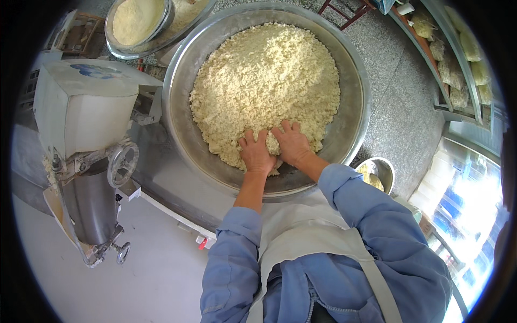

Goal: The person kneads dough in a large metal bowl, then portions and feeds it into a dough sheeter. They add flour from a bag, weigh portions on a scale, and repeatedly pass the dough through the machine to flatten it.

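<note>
A wide metal basin (351,121) holds a large heap of pale yellow, crumbly dough (262,80). My left hand (257,154) and my right hand (294,144) rest side by side on the near edge of the heap, fingers spread and fingertips sunk into the crumbs. A clump of the same crumbs lies between the two hands. Neither hand is plainly closed around anything; the palms' undersides are hidden. Blue sleeves are folded back from both wrists, and a white apron touches the basin's near side.
Left of the basin stands a machine with a metal roller (91,206) and a handwheel (123,163). Metal bowls with pale powder (135,20) are at the upper left. A small metal bowl (381,171) sits at the right, and shelves with bagged goods (452,72) line the upper right.
</note>
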{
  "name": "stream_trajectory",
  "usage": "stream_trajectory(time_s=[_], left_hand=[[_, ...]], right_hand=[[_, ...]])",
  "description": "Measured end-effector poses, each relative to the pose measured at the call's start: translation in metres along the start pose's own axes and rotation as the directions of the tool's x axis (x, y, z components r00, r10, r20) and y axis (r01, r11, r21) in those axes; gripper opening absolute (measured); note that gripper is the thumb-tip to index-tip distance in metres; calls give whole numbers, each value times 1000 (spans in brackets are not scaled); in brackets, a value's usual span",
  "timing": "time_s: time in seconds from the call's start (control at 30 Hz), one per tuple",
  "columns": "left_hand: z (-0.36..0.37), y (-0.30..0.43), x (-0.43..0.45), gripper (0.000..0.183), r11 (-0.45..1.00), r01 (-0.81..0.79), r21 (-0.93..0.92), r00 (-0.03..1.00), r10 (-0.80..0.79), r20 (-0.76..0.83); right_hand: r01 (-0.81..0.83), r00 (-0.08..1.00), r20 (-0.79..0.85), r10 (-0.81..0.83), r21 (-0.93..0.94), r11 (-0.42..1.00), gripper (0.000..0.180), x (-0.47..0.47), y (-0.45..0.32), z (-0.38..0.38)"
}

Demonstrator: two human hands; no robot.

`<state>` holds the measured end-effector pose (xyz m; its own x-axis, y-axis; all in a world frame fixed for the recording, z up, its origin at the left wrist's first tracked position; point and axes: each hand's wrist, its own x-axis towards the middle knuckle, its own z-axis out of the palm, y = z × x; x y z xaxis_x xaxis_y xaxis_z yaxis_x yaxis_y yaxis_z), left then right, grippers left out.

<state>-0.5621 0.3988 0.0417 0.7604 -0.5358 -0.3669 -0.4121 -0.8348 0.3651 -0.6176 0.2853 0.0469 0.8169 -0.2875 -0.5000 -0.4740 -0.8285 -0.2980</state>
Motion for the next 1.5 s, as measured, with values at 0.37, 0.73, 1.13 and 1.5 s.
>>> stream_trajectory(time_s=[0.37, 0.73, 1.13, 1.5], left_hand=[[-2, -7, 3, 72, 998, -14, -58, 998, 18, 68], [-31, 1, -24, 84, 988, 62, -142, 998, -58, 32], [-74, -15, 84, 65, 929, 20, -370, 933, -150, -326], [-77, 38, 294, 54, 936, -35, -351, 999, 41, 10]], right_hand=[[98, 985, 134, -110, 89, 991, 79, 6, 12, -21], [176, 983, 57, -175, -6, 984, 80, -10, 6, -26], [-89, 895, -319, 312, 557, 826, 64, 54, 125, -90], [-235, 786, 33, 618, 940, 249, 58, 60, 159, -98]])
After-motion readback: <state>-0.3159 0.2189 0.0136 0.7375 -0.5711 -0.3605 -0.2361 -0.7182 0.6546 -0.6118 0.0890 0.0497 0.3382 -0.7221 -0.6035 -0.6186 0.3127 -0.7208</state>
